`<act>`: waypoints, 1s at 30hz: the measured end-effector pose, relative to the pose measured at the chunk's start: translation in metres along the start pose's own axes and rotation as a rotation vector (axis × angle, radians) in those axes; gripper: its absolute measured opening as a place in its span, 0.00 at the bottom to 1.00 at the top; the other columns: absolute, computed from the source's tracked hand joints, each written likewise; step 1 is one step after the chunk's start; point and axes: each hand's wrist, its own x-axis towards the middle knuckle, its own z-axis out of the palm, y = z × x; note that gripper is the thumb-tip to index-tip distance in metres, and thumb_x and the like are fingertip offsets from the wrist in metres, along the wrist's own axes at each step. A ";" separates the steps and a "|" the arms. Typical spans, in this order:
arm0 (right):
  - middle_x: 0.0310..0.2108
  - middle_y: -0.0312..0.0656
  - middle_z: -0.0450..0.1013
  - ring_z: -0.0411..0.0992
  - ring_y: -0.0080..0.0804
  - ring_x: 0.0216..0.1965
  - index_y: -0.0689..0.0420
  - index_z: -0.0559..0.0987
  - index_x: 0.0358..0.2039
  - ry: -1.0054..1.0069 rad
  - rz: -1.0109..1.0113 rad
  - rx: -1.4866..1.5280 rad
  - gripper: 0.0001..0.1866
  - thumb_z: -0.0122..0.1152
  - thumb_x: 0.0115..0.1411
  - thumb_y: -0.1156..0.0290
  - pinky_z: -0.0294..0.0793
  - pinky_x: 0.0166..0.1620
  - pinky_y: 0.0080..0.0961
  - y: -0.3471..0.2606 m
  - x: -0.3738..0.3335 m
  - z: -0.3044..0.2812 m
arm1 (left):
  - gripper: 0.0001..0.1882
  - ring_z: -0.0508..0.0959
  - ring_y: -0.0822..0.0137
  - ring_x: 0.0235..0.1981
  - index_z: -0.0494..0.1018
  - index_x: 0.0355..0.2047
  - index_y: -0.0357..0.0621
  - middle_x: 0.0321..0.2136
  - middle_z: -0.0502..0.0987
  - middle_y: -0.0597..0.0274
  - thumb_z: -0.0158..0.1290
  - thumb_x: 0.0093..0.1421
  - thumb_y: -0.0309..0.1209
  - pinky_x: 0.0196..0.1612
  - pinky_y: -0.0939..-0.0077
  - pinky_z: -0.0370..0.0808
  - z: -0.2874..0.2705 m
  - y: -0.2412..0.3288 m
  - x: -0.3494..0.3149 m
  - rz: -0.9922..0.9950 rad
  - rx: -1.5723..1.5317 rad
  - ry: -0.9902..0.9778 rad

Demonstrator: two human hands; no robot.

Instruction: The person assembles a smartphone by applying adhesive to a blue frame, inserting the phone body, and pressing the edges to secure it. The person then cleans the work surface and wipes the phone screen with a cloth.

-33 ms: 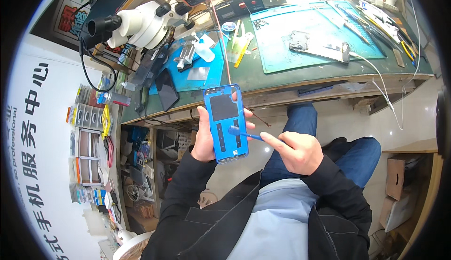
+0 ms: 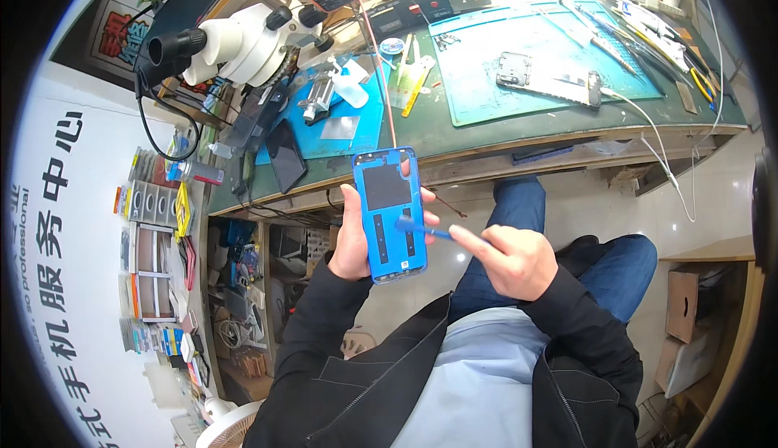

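Note:
A blue phone back cover [image 2: 394, 247] is tilted up in my left hand [image 2: 350, 241], inner side toward me. Its inside carries a black square pad and two dark strips. My left thumb lies along one long edge, and fingertips show past the opposite edge. In my right hand [image 2: 519, 263] is a slim blue tool [image 2: 428, 230] with a broader tip, its exact kind unclear. The index finger stretches along the handle while the other fingers curl in. The slightly blurred tip lies over the cover near the right-hand strip; whether it touches cannot be told.
Beyond the cover runs a green workbench [image 2: 478, 142] with a teal mat [image 2: 478, 100], an opened phone [image 2: 551, 83], tweezers and pliers. At left stand a white microscope [image 2: 243, 51] and a dark phone [image 2: 285, 156]. A red cable [image 2: 381, 67] hangs behind the cover.
The cover has dropped very slightly. The blue tool's tip has shifted a little and looks more blurred; both hands keep their grips.

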 end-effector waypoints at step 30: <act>0.24 0.41 0.66 0.71 0.38 0.21 0.51 0.73 0.66 0.054 0.286 0.209 0.38 0.58 0.52 0.86 0.74 0.26 0.33 -0.022 -0.008 0.024 | 0.49 0.77 0.52 0.54 0.57 0.71 0.50 0.63 0.67 0.50 0.42 0.63 0.73 0.53 0.45 0.79 0.009 0.010 0.047 0.646 -0.150 -0.077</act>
